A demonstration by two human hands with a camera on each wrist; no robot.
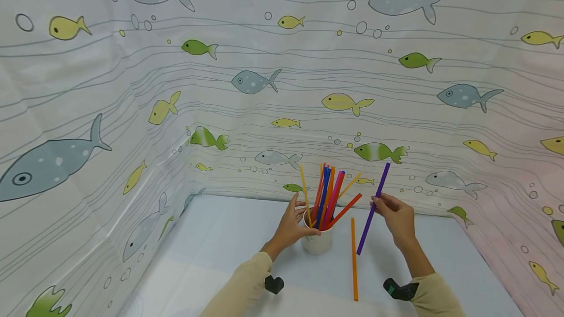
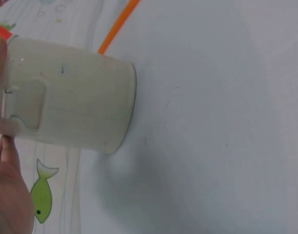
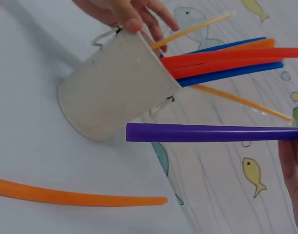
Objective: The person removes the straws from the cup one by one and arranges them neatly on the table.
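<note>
Purple straw (image 1: 370, 219), one, held to the right of the white cup (image 1: 317, 243) and apart from its rim. I log its long axis as steeply tilted: upper end leaning away to the right, lower end pointing down and back toward the left. Whether that lower end meets the table, I cannot tell.

Right hand (image 1: 398, 216), one, pinching the straw above its middle between thumb and fingers; by my reading the nearer hand, with the cup lying to its left. I judge any move between straw and cup to turn on that sideways gap and on the tilt.

Left hand (image 1: 288, 224), one, clasping the cup at its left, thumb along the near rim, fingers round behind.

Cup, upright on the table (image 1: 229, 229), holding a bundle of straws (image 1: 328, 199) in red, blue, orange and pink, several splayed outward.

Orange straw (image 1: 354, 258), one, flat on the table right of the cup, pointing roughly away from the person.

Fish-patterned sheet (image 1: 264, 111), hung behind and at both sides.
</note>
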